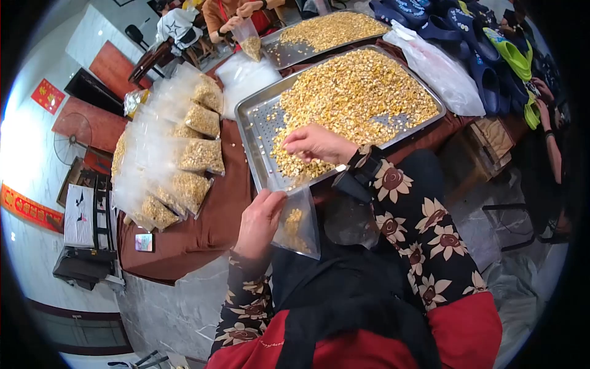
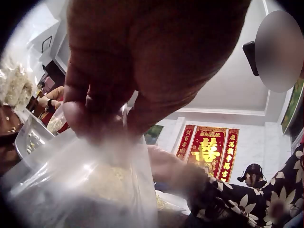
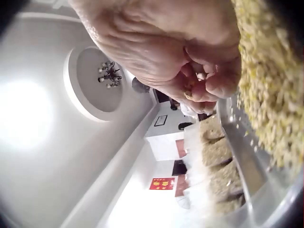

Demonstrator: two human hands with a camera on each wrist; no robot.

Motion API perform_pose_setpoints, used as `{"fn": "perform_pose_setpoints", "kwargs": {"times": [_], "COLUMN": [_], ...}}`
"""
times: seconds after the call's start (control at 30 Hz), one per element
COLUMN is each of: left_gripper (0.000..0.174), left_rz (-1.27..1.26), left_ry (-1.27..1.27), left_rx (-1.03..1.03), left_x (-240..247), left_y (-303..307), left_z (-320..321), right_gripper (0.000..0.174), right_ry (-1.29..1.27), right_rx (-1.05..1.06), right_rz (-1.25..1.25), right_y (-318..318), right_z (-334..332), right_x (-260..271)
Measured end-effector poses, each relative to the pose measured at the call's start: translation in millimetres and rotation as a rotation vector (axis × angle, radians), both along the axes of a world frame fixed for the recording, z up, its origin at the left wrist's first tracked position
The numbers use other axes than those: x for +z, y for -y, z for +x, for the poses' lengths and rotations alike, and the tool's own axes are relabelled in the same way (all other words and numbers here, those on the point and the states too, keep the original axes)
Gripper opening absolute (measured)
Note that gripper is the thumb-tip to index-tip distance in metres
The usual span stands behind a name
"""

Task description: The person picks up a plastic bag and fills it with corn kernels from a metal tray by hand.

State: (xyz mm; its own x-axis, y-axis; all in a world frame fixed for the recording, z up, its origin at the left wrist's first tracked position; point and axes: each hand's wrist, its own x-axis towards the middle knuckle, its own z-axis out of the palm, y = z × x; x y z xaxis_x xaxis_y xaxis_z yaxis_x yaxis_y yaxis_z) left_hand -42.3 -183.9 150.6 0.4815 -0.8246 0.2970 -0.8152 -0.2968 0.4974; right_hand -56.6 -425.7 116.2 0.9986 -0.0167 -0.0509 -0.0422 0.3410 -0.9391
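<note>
My left hand (image 1: pixel 261 222) pinches the upper edge of a clear plastic bag (image 1: pixel 312 237), with a small heap of yellow grain-like pieces (image 1: pixel 295 222) inside. The bag hangs just off the near edge of a metal tray (image 1: pixel 249 132). Over the tray's loose yellow and pale pieces (image 1: pixel 356 92), my right hand (image 1: pixel 321 142) is held with curled fingers. In the right wrist view a few pieces (image 3: pixel 188 94) show between those fingers. Up close in the left wrist view, thumb and fingers grip the bag (image 2: pixel 109 190), which is blurred.
Several filled bags (image 1: pixel 200 154) stand in rows on the brown cloth (image 1: pixel 227 203) at left. Flat empty bags (image 1: pixel 246 77) lie beyond them. A second tray (image 1: pixel 283 55) of pieces is farther back, where another person (image 1: pixel 215 15) holds a bag. Blue clogs (image 1: pixel 485 80) are piled at right.
</note>
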Motion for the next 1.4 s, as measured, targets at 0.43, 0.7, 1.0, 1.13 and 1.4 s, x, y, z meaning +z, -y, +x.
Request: {"fn": "perform_pose_setpoints", "kwargs": {"times": [0.43,0.7,1.0,1.13,1.4], "left_gripper": [0.01,0.011,0.008,0.008,0.011], "left_rz": [0.008,-0.044,-0.054,-0.025,-0.011], "left_ry": [0.024,0.015,0.053,0.011,0.011], "left_rx": [-0.016,0.049,0.043,0.048,0.029], "left_x": [-3,1,1,0,-3], "left_y": [6,-2,-1,1,-2], "left_z": [1,12,11,6,3], "right_gripper": [0.029,0.031,0.035,0.019,0.022], "right_ry": [0.328,0.234,0.004,0.105,0.01], "right_rx": [0.379,-0.223,-0.252,-0.369,-0.444], "right_rz": [-1.067,-1.128,-1.464,-1.323,-1.117], "right_y": [-50,22,59,66,74], "right_z": [1,7,-14,-4,-4], "right_x": [-6,-17,-38,-52,-42]}}
